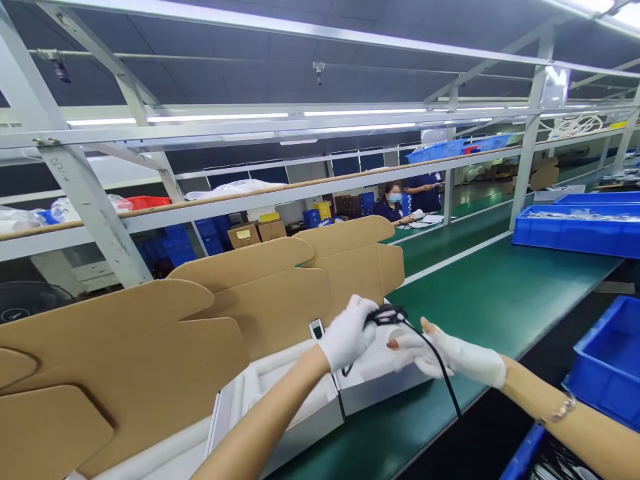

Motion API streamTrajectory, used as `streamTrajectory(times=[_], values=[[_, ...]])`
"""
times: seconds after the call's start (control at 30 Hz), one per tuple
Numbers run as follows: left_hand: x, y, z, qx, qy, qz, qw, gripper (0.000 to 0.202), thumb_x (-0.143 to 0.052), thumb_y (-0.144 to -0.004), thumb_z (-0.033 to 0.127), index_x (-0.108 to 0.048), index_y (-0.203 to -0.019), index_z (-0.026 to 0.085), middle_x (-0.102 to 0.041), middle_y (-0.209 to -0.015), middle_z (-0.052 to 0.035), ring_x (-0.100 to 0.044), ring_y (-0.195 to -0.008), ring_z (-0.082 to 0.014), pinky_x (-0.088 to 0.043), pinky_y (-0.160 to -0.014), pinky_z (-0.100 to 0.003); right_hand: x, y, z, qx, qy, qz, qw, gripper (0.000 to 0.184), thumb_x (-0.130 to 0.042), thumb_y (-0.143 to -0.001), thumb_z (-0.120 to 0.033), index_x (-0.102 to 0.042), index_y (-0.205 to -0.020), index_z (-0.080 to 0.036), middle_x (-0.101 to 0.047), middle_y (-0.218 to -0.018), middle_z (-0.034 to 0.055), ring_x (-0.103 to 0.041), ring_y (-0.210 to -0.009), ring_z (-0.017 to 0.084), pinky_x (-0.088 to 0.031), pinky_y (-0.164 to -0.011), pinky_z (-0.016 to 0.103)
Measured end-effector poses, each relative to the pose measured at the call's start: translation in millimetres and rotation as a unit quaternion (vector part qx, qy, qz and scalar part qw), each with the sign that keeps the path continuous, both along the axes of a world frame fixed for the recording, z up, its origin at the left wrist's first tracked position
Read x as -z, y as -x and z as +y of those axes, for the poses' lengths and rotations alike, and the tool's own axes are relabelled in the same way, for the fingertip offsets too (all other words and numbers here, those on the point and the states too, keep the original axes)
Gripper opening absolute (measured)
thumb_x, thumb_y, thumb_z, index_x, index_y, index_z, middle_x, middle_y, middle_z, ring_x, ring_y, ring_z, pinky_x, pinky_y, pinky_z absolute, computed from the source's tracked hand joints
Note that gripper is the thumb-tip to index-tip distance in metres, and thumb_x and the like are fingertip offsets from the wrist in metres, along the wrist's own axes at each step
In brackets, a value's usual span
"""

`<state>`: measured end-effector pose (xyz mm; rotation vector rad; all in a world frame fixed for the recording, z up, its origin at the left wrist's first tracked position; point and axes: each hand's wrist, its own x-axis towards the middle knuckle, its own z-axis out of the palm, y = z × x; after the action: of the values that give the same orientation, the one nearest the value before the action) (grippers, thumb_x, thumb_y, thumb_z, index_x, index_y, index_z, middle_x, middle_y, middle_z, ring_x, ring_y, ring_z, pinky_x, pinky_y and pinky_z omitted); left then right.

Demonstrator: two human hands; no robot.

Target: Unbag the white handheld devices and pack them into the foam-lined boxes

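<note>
Your left hand (349,331), in a white glove, is curled closed around a coiled black cable (387,315), holding the bundle just above an open white box (373,373). Your right hand (447,353), also gloved in white with bare fingertips showing, is partly open beside it; the fingers point toward the coil, and a loose length of the same cable runs over this hand and hangs down past the edge of the green surface (495,293). Whether the right hand pinches the cable cannot be told. A small white device (317,328) stands in the box just left of your left hand. More white boxes sit in a row to your left, each backed by a raised brown cardboard flap (270,300). Blue bins (575,230) rest farther along the surface and at your right. A person in a mask (394,203) sits well away beyond the shelf frame.
</note>
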<state>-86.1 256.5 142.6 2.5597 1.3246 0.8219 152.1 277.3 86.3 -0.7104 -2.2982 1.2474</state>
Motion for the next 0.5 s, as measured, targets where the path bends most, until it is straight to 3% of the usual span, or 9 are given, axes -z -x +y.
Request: streamTrajectory(times=[0.07, 0.13, 0.2, 0.23, 0.33, 0.43, 0.5], values=[[-18.4, 3.7, 18.7, -0.049, 0.014, -0.005, 0.999, 0.027, -0.050, -0.094, 0.017, -0.058, -0.120, 0.023, -0.063, -0.119, -0.0068, -0.065, -0.108, -0.0221, -0.054, -0.100, -0.038, -16.1, -14.3, -19.2, -0.030, 0.063, -0.030, 0.997, 0.081, -0.030, -0.098, -0.082, -0.072, -0.117, -0.016, -0.074, -0.089, 0.0102, -0.048, -0.061, 0.016, -0.043, -0.065, 0.032], [-32.3, 7.0, 35.8, -0.066, 0.010, 0.000, 0.998, 0.027, -0.050, -0.096, 0.018, -0.056, -0.122, 0.022, -0.065, -0.121, -0.0068, -0.065, -0.110, -0.0218, -0.052, -0.102, -0.037, -34.3, -18.5, -23.0, 0.029, 0.076, -0.020, 0.996, 0.066, -0.059, -0.089, -0.079, -0.074, -0.091, -0.015, -0.066, -0.065, 0.0043, -0.043, -0.058, 0.014, -0.036, -0.060, 0.028], [-45.6, 9.9, 52.2, -0.080, -0.002, 0.003, 0.997, 0.027, -0.048, -0.098, 0.016, -0.053, -0.123, 0.021, -0.067, -0.121, -0.0070, -0.065, -0.111, -0.0210, -0.051, -0.103, -0.036, -50.4, -11.6, -9.6, 0.136, 0.077, 0.046, 0.987, 0.066, -0.064, -0.082, -0.082, -0.068, -0.077, -0.015, -0.053, -0.053, -0.0013, -0.038, -0.053, 0.011, -0.029, -0.053, 0.025], [-52.4, 10.8, 60.4, -0.090, -0.008, 0.005, 0.996, 0.027, -0.045, -0.099, 0.016, -0.052, -0.124, 0.020, -0.067, -0.122, -0.0074, -0.065, -0.112, -0.0207, -0.051, -0.104, -0.036, -55.6, -4.4, 2.1, 0.182, 0.076, 0.087, 0.976, 0.066, -0.063, -0.082, -0.082, -0.066, -0.079, -0.016, -0.050, -0.054, -0.0031, -0.035, -0.051, 0.010, -0.026, -0.050, 0.024], [-66.7, 9.3, 86.0, -0.119, -0.025, 0.024, 0.992, 0.031, -0.039, -0.102, 0.017, -0.047, -0.132, 0.020, -0.065, -0.133, -0.0091, -0.062, -0.120, -0.0203, -0.048, -0.108, -0.035, -52.7, 25.8, 43.4, 0.267, 0.089, 0.151, 0.948, 0.050, -0.048, -0.099, -0.067, -0.059, -0.092, -0.018, -0.053, -0.063, -0.0047, -0.035, -0.047, 0.008, -0.028, -0.046, 0.021], [-54.4, 0.5, 107.3, -0.148, -0.019, 0.082, 0.985, 0.036, -0.038, -0.101, 0.017, -0.048, -0.136, 0.021, -0.063, -0.139, -0.0110, -0.061, -0.125, -0.0246, -0.048, -0.108, -0.039, -24.9, 52.6, 73.1, 0.339, 0.107, 0.151, 0.922, 0.037, -0.043, -0.109, -0.049, -0.056, -0.093, -0.018, -0.056, -0.071, -0.0041, -0.049, -0.052, 0.009, -0.045, -0.052, 0.022], [-25.4, -7.5, 113.3, -0.158, 0.009, 0.145, 0.977, 0.037, -0.044, -0.098, 0.016, -0.056, -0.132, 0.021, -0.068, -0.131, -0.0118, -0.065, -0.118, -0.0279, -0.050, -0.102, -0.041, -2.8, 57.9, 80.4, 0.375, 0.108, 0.116, 0.914, 0.032, -0.049, -0.109, -0.041, -0.059, -0.091, -0.017, -0.060, -0.076, -0.0023, -0.059, -0.060, 0.011, -0.054, -0.059, 0.025]])
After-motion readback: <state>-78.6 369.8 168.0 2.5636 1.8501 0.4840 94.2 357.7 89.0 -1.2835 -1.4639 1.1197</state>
